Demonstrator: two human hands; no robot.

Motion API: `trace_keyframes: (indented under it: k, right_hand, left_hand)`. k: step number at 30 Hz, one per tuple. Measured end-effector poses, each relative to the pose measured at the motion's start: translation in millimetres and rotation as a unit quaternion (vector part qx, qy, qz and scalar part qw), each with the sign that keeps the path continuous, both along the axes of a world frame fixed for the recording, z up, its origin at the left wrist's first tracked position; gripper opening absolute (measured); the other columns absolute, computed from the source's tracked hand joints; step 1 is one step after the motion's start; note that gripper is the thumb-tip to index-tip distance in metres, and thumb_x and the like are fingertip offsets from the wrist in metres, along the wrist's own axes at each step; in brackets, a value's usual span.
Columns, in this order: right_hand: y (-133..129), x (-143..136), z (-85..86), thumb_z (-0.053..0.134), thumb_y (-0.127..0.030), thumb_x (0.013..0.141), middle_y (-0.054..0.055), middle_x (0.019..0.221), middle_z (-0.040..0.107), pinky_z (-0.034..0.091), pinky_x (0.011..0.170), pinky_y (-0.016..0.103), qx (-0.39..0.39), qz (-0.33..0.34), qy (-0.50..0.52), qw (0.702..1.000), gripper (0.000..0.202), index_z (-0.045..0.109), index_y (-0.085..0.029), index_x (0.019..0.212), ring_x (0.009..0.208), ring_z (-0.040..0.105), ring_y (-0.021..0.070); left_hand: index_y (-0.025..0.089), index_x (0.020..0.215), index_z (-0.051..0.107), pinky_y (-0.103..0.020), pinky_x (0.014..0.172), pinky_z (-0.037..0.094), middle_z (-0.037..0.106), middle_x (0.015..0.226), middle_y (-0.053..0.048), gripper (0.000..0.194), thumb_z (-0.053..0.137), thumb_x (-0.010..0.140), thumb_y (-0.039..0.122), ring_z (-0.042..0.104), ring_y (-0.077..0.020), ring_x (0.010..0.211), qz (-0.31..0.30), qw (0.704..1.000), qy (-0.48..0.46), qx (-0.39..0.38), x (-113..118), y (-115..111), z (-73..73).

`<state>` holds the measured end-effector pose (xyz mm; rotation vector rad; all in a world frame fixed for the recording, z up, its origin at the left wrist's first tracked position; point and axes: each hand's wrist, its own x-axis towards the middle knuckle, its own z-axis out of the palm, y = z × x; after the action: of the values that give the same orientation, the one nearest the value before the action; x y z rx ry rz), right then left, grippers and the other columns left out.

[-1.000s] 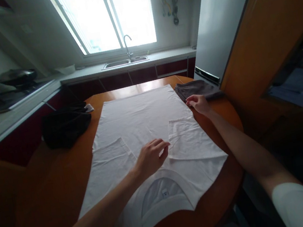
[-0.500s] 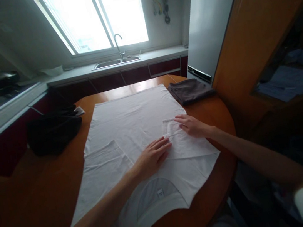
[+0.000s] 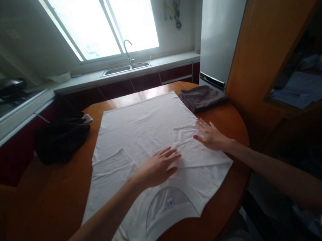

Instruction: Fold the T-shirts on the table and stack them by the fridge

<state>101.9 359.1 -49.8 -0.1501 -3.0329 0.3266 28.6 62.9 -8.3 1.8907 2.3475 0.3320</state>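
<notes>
A white T-shirt [image 3: 145, 119] lies spread on the round wooden table, its collar and label toward me and both sleeves folded inward over the body. My left hand [image 3: 159, 167] rests flat on the middle of the shirt above the collar, fingers apart and pointing right. On the folded right sleeve, near the shirt's right edge, lies my right hand [image 3: 211, 134], palm down with its fingers spread. Neither hand grips the cloth.
On the wooden table [image 3: 38, 200], a folded dark cloth [image 3: 203, 97] lies at the back right and a black garment [image 3: 60, 140] at the left. Behind are a counter with a sink [image 3: 125, 68], a stove with a pan [image 3: 2, 87], and a fridge [image 3: 221, 22].
My right hand has slid slightly outward to the right edge of the shirt, and its fingers point more away from me. My left hand has stayed nearly in place, fingers a little more spread.
</notes>
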Motion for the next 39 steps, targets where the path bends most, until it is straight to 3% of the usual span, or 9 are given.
trace_keyframes:
  k: [4, 7, 11, 15, 22, 25, 28, 32, 39]
  right_hand:
    - [8, -24, -6.3, 0.014, -0.063, 0.102, 0.016, 0.168, 0.013, 0.009, 0.124, 0.058, 0.014, -0.006, -0.029, 0.999, 0.080, 0.018, -0.010, 0.162, 0.156, 0.009, 0.0271]
    - [10, -26, -9.3, 0.014, -0.064, 0.102, 0.017, 0.168, 0.013, 0.012, 0.123, 0.060, 0.013, -0.016, -0.048, 0.999, 0.081, 0.020, -0.010, 0.162, 0.156, 0.009, 0.0285]
    - [4, -26, -6.6, 0.018, -0.062, 0.102, 0.016, 0.168, 0.014, 0.014, 0.123, 0.060, 0.016, -0.010, 0.001, 1.000, 0.079, 0.026, -0.009, 0.160, 0.156, 0.010, 0.0293]
    - [-4, -30, -14.0, 0.022, -0.052, 0.104, 0.017, 0.165, 0.027, 0.021, 0.123, 0.053, 0.015, 0.027, 0.029, 0.999, 0.069, 0.034, -0.009, 0.157, 0.154, 0.022, 0.0281]
    - [8, -46, -20.2, 0.031, -0.042, 0.105, 0.018, 0.161, 0.036, 0.025, 0.119, 0.062, 0.039, 0.008, 0.053, 0.998, 0.055, 0.050, -0.012, 0.147, 0.151, 0.030, 0.0318]
    - [15, -68, -11.2, 0.046, -0.035, 0.100, 0.018, 0.145, 0.057, 0.037, 0.114, 0.049, 0.002, 0.051, 0.091, 0.995, 0.042, 0.065, -0.013, 0.130, 0.135, 0.052, 0.0296]
    - [18, -93, -1.0, 0.058, -0.028, 0.091, 0.012, 0.109, 0.074, 0.052, 0.090, 0.031, -0.078, 0.100, 0.070, 0.989, 0.028, 0.075, -0.014, 0.107, 0.096, 0.069, 0.0217]
    - [20, -115, 8.7, 0.067, -0.031, 0.082, 0.004, 0.081, 0.073, 0.047, 0.064, 0.023, -0.139, 0.126, 0.001, 0.982, 0.020, 0.076, -0.015, 0.090, 0.070, 0.064, 0.0155]
    - [20, -123, 9.5, 0.067, -0.028, 0.079, 0.004, 0.073, 0.073, 0.044, 0.060, 0.022, -0.179, 0.109, 0.007, 0.978, 0.017, 0.076, -0.013, 0.079, 0.066, 0.061, 0.0147]
  left_hand:
    - [0.030, 0.145, 0.054, -0.043, 0.115, 0.041, 0.053, 0.152, -0.006, 0.046, 0.046, 0.103, 0.044, 0.050, -0.0269, 0.139, 0.056, 0.998, -0.014, 0.006, -26, -27, 27.2]
    - [0.025, 0.138, 0.061, -0.041, 0.112, 0.044, 0.061, 0.142, -0.007, 0.050, 0.040, 0.102, 0.053, 0.059, -0.0261, 0.129, 0.154, 0.985, -0.012, 0.070, -67, -65, 31.3]
    - [0.020, 0.125, 0.067, -0.044, 0.110, 0.046, 0.069, 0.129, -0.011, 0.055, 0.040, 0.098, 0.059, 0.064, -0.0281, 0.120, 0.281, 0.951, -0.012, 0.127, -112, -121, 10.3]
    - [0.018, 0.128, 0.066, -0.045, 0.112, 0.044, 0.065, 0.136, -0.013, 0.058, 0.039, 0.096, 0.058, 0.060, -0.0285, 0.127, 0.333, 0.933, -0.031, 0.134, -119, -152, -24.3]
    - [0.016, 0.143, 0.055, -0.052, 0.121, 0.030, 0.048, 0.155, -0.015, 0.059, 0.037, 0.098, 0.050, 0.037, -0.0316, 0.147, 0.342, 0.936, 0.004, 0.079, -107, -152, -53.2]
    - [0.016, 0.145, 0.052, -0.053, 0.121, 0.029, 0.046, 0.156, -0.015, 0.059, 0.036, 0.099, 0.048, 0.037, -0.0313, 0.147, 0.347, 0.935, 0.014, 0.069, -108, -151, -53.7]
    - [0.016, 0.146, 0.051, -0.053, 0.121, 0.029, 0.046, 0.156, -0.014, 0.059, 0.035, 0.100, 0.049, 0.037, -0.0306, 0.147, 0.345, 0.936, 0.023, 0.066, -109, -151, -54.6]
    - [0.015, 0.148, 0.049, -0.053, 0.122, 0.028, 0.044, 0.157, -0.015, 0.062, 0.032, 0.100, 0.052, 0.035, -0.0309, 0.148, 0.342, 0.938, 0.025, 0.053, -112, -153, -56.8]
    - [0.015, 0.147, 0.050, -0.050, 0.122, 0.029, 0.045, 0.156, -0.015, 0.065, 0.029, 0.101, 0.056, 0.038, -0.0311, 0.147, 0.336, 0.939, 0.032, 0.056, -115, -155, -58.2]
